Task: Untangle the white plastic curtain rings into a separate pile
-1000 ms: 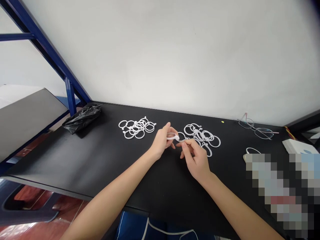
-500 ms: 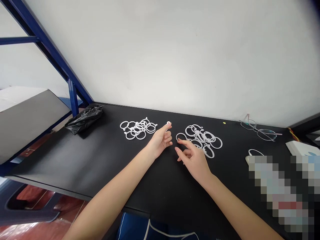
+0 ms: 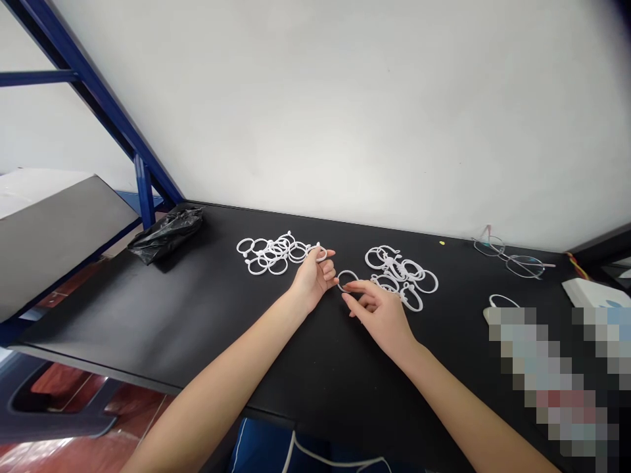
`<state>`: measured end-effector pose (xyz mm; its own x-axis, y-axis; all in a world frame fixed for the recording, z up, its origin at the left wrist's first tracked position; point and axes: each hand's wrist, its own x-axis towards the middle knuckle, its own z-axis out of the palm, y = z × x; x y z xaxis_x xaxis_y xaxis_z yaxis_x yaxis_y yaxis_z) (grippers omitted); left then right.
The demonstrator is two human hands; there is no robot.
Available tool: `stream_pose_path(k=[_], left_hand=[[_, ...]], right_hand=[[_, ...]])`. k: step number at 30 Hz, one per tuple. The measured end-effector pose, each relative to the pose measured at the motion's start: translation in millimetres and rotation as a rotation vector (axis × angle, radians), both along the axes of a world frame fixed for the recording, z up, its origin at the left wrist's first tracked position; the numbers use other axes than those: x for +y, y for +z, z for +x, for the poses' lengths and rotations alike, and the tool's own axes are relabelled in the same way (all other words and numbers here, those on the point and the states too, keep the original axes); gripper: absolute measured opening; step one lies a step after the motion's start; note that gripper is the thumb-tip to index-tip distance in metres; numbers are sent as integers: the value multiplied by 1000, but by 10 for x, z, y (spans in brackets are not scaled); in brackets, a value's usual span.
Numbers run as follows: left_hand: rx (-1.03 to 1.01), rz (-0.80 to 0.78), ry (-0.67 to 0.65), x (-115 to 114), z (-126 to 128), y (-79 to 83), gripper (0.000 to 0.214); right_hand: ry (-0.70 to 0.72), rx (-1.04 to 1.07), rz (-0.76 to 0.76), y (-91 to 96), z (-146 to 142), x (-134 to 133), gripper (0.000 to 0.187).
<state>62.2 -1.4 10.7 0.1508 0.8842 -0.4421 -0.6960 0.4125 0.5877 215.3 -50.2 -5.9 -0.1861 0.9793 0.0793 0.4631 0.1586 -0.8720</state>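
Between the thumb and index finger of my left hand (image 3: pixel 314 279) is a white curtain ring (image 3: pixel 323 258) with a small knob; the other fingers curl loosely. It appears at the right edge of the left pile of white rings (image 3: pixel 269 253). My right hand (image 3: pixel 377 305) lies low over the table, thumb and index fingertips slightly apart. Its index fingertip touches a single white ring (image 3: pixel 348 271) lying between my hands. Just beyond that hand lies the right pile of white rings (image 3: pixel 394 266), overlapping each other and partly hidden by my knuckles.
On the black table (image 3: pixel 217 309), a crumpled black plastic bag (image 3: pixel 167 233) lies at the far left. Eyeglasses (image 3: pixel 513 257), a white box (image 3: pixel 591 292) and a blurred-out item (image 3: pixel 547 381) are at the right. A wall (image 3: pixel 315 118) stands behind; a blue metal frame (image 3: pixel 98 98) rises left.
The ring in my left hand has swung down and left towards the left pile. My right index finger has drawn one ring left, away from the right pile.
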Motion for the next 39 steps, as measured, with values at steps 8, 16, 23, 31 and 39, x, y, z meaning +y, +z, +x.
stream_pose_path(k=[8, 16, 23, 31, 39], left_hand=[[-140, -70, 179, 16, -23, 4, 42], [-240, -24, 5, -5, -43, 7, 46], [-294, -7, -33, -33, -11, 6, 41], [-88, 134, -146, -50, 12, 12, 29], [570, 479, -159, -149, 148, -18, 37]], right_hand=[[154, -119, 108, -12, -6, 3, 14], [253, -170, 165, 15, 13, -23, 4], [219, -181, 173, 32, 0, -37, 10], [-40, -17, 400, 28, -4, -48, 8], [-100, 103, 517, 49, -4, -32, 8]])
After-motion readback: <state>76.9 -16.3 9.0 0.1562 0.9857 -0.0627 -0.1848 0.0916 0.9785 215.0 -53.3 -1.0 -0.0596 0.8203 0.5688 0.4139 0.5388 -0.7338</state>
